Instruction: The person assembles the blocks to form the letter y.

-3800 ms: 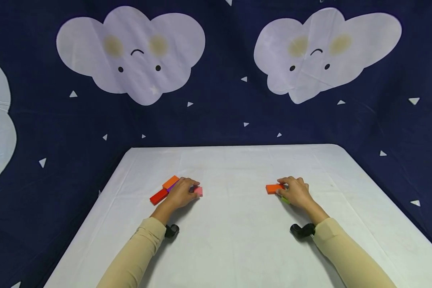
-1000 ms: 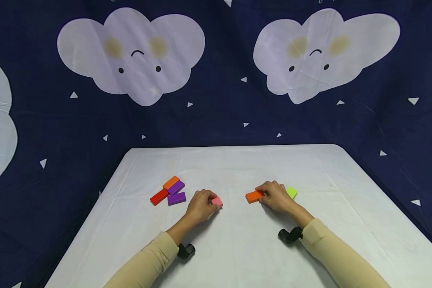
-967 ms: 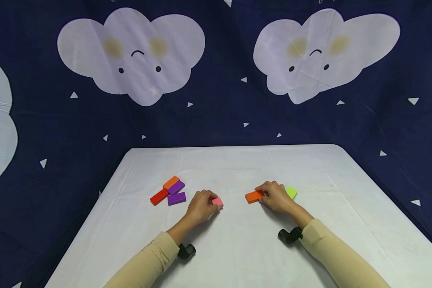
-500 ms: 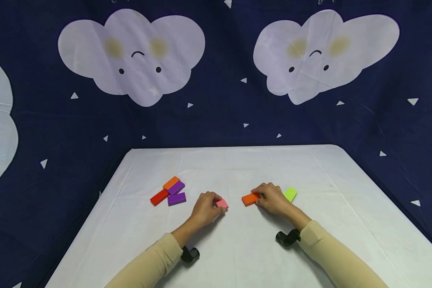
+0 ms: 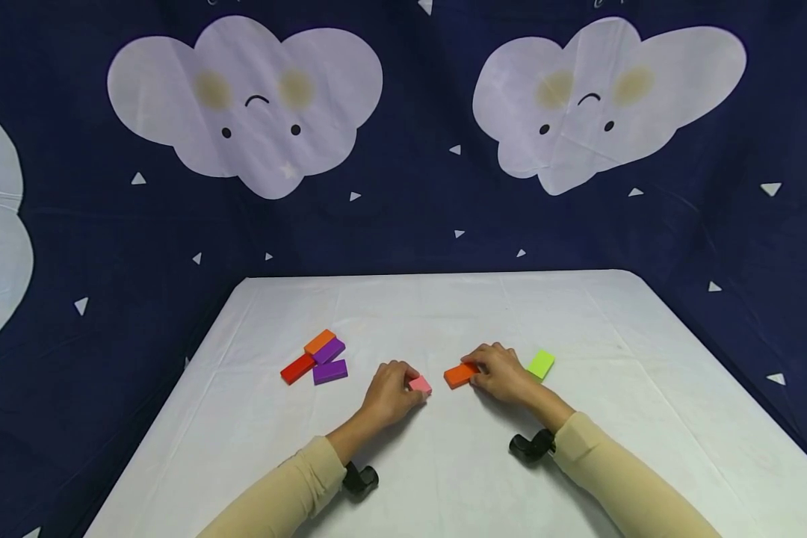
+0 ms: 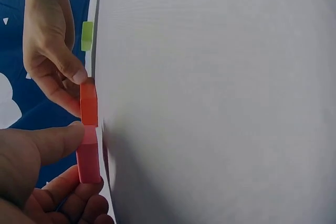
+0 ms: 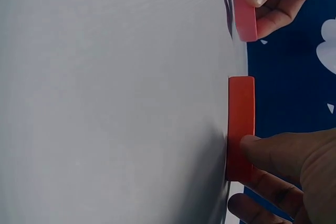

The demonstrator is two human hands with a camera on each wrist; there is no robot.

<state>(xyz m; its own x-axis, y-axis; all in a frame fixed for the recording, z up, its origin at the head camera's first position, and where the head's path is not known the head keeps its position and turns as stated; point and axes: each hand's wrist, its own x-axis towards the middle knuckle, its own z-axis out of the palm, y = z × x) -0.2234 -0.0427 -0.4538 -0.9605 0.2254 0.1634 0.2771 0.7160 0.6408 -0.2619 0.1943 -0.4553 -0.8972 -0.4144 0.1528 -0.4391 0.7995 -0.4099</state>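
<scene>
Near the middle of the table, my left hand [image 5: 390, 392] pinches a pink block [image 5: 420, 385] between thumb and fingers. Facing it across a small gap, my right hand [image 5: 501, 371] pinches an orange-red block [image 5: 460, 375] the same way. In the left wrist view the pink block [image 6: 88, 156] lines up with the orange-red block [image 6: 88, 100]. The right wrist view shows the orange-red block [image 7: 241, 124] low on the white cloth, with the pink block [image 7: 245, 17] beyond it. Fingers hide part of each held block.
On the left lie an orange block [image 5: 320, 341], a red block [image 5: 297, 369] and two purple blocks, one [image 5: 330, 372] slightly apart. A lime-green block [image 5: 541, 364] lies just behind my right hand. A white cloth covers the table [image 5: 437, 478]; a navy cloud-print curtain [image 5: 417, 224] hangs behind.
Both hands have come inward: the left slid right with the pink block, the right slid left with the orange-red block. The gap between the blocks has shrunk. The other blocks stay put.
</scene>
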